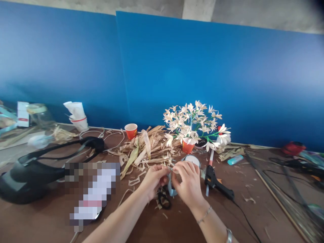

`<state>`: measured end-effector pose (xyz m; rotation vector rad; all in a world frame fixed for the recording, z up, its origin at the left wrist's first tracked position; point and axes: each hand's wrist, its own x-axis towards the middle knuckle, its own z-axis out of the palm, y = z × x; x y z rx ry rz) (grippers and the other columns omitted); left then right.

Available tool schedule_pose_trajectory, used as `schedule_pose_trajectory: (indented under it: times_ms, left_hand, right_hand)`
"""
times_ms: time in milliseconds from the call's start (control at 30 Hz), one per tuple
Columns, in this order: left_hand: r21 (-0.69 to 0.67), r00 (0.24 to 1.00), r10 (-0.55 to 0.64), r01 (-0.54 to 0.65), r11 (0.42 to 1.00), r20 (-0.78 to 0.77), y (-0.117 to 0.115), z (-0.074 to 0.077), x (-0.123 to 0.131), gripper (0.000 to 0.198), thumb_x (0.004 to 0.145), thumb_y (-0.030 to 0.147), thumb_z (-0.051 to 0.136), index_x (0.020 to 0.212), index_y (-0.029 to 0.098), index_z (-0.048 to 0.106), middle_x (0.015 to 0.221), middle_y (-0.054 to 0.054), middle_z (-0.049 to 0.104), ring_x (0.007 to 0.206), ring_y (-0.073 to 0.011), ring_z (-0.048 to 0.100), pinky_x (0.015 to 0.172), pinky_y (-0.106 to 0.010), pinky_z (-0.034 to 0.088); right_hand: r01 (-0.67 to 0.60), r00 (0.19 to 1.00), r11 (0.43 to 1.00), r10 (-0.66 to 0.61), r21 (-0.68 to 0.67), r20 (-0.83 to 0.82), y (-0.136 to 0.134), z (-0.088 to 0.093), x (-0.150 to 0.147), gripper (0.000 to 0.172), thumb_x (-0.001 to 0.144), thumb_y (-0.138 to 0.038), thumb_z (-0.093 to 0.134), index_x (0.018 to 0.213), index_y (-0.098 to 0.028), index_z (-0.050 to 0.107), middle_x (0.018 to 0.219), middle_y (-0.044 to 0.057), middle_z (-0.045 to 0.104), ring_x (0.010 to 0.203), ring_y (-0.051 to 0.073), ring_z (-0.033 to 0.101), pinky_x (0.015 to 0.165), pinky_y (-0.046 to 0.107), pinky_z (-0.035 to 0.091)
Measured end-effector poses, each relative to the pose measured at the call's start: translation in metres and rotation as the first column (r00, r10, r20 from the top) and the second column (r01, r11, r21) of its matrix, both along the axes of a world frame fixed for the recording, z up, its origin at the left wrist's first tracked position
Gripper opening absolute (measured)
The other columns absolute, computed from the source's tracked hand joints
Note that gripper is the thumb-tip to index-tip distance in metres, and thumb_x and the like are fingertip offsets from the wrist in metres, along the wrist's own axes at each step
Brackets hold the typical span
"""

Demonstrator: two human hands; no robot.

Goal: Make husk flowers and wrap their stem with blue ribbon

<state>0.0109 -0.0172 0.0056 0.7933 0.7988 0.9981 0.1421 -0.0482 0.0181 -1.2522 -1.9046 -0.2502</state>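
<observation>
Clock positions read from our fingertips, 12 towards the blue panel point(177, 67).

Hands: together over the desk point(152, 233). Our left hand point(157, 179) pinches thumb to forefinger, apparently on the upper end of a pale blue strip point(172, 190), which hangs between the hands. Our right hand point(188, 182) meets it at the same spot, fingers curled; whether it grips anything we cannot tell.

Surroundings: tape roll point(191, 158) at 1 to 2 o'clock, just beside the right hand; black loops point(164, 201) at 6, below; glue gun point(215, 182) at 3 to 4; dried husks point(149, 143) at 11. At 1, white flowers point(192, 125) on green stems rise from a red paper cup point(187, 147).

Handling (our judgement): the strip should be nearly weightless, limp, apt to twist or cling; best taken by its end, with fingertips only. The flowers look light, dry and brittle; we would grasp the stems, never the petals.
</observation>
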Motion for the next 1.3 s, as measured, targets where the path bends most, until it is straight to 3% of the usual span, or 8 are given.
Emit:
schedule_pose_trajectory:
  times_ms: [400,667,733,867,1033,1133,1200,1300]
  left_hand:
    - [0.138,0.990,-0.015,0.034,0.990,-0.141,0.000,0.001,-0.003,0.022,0.061,0.031,0.068,0.060,0.011,0.058,0.041,0.003,0.050,0.036,-0.0045,0.041,0.038,-0.016,0.027]
    - [0.326,0.950,0.039,0.068,0.943,-0.311,0.001,0.005,-0.005,0.014,0.063,0.026,0.063,0.062,0.014,0.057,0.044,0.005,0.049,0.037,-0.0064,0.042,0.039,-0.018,0.032]
    - [0.371,0.932,0.038,0.106,0.922,-0.360,0.001,0.006,-0.007,0.013,0.064,0.026,0.063,0.063,0.014,0.057,0.045,0.005,0.048,0.037,-0.0067,0.043,0.039,-0.018,0.032]
    - [0.377,0.920,-0.031,0.190,0.907,-0.390,0.000,0.010,-0.009,0.014,0.066,0.027,0.062,0.065,0.014,0.058,0.046,0.004,0.048,0.038,-0.0067,0.043,0.039,-0.018,0.032]
    - [0.324,0.928,-0.114,0.237,0.916,-0.355,-0.005,0.014,-0.009,0.016,0.063,0.028,0.064,0.062,0.014,0.056,0.046,0.004,0.048,0.038,-0.0065,0.043,0.039,-0.019,0.034]
    - [0.320,0.925,-0.116,0.241,0.916,-0.362,-0.005,0.013,-0.008,0.016,0.064,0.027,0.063,0.061,0.014,0.055,0.044,0.005,0.048,0.037,-0.0060,0.042,0.038,-0.018,0.033]
    - [0.335,0.926,-0.093,0.224,0.915,-0.365,-0.004,0.010,-0.009,0.016,0.064,0.028,0.063,0.061,0.014,0.056,0.045,0.005,0.048,0.037,-0.0055,0.041,0.037,-0.017,0.031]
    - [0.334,0.933,-0.038,0.166,0.928,-0.359,0.000,0.006,-0.010,0.018,0.065,0.031,0.062,0.062,0.015,0.055,0.042,0.005,0.047,0.035,-0.0050,0.039,0.035,-0.016,0.027]
  right_hand:
    - [-0.045,0.997,0.999,0.045,-0.005,-0.067,-0.002,0.005,0.001,0.011,0.076,-0.012,0.050,0.073,-0.020,0.056,0.080,0.002,0.059,0.082,0.017,0.051,0.079,0.034,0.033]
    - [-0.175,0.919,0.960,0.079,-0.220,-0.386,0.003,-0.001,0.005,0.008,0.068,-0.012,0.053,0.067,-0.019,0.057,0.083,0.004,0.056,0.082,0.018,0.050,0.077,0.033,0.036]
    - [-0.295,0.846,0.897,0.085,-0.330,-0.526,0.006,-0.001,0.008,0.007,0.066,-0.013,0.053,0.063,-0.018,0.058,0.084,0.004,0.056,0.081,0.018,0.051,0.076,0.030,0.038]
    - [-0.542,0.659,0.686,-0.012,-0.486,-0.752,0.009,0.003,0.013,0.009,0.062,-0.018,0.055,0.054,-0.016,0.057,0.082,0.003,0.054,0.071,0.014,0.050,0.063,0.024,0.038]
    - [-0.790,0.451,0.422,-0.092,-0.445,-0.888,0.007,0.003,0.018,0.018,0.063,-0.022,0.054,0.048,-0.015,0.049,0.060,-0.001,0.051,0.057,0.010,0.042,0.056,0.022,0.033]
    - [-0.843,0.409,0.344,-0.093,-0.414,-0.908,0.007,-0.001,0.019,0.022,0.066,-0.024,0.052,0.046,-0.016,0.045,0.054,-0.001,0.048,0.058,0.012,0.044,0.061,0.024,0.036]
    - [-0.809,0.449,0.375,-0.103,-0.452,-0.888,0.008,-0.003,0.019,0.020,0.067,-0.024,0.052,0.049,-0.016,0.047,0.052,-0.002,0.046,0.055,0.011,0.043,0.059,0.024,0.036]
    - [-0.619,0.597,0.572,-0.103,-0.538,-0.796,0.008,-0.002,0.016,0.010,0.069,-0.026,0.054,0.069,-0.016,0.056,0.057,-0.002,0.050,0.055,0.011,0.045,0.056,0.024,0.036]
